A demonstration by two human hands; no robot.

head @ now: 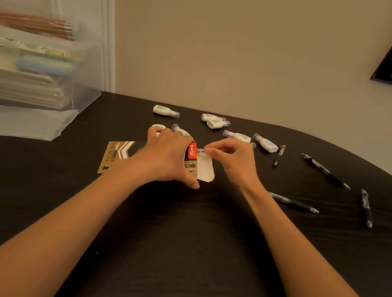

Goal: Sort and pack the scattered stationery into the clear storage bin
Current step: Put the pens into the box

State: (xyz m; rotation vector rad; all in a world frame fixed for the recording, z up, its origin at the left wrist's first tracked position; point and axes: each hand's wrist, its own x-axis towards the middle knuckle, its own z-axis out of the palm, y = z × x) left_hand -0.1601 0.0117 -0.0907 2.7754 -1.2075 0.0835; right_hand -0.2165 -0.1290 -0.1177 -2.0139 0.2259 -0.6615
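Gold-and-black cardboard pen box [117, 154] is gripped by my left hand [166, 157], fingers curled over it, on the dark tabletop [178, 245]. My right hand [230, 162] pinches a pen [200, 150] at the box's open white flap [205, 170]. Correction tapes [266, 143] lie scattered at twelve o'clock, black pens [325, 171] at three o'clock. At ten o'clock stands the clear storage bin [44, 125].

Left hand [167, 160] holding gold pen box [117, 154] on dark table [177, 249], right hand [233, 164] pinching pen [200, 150] at its open flap
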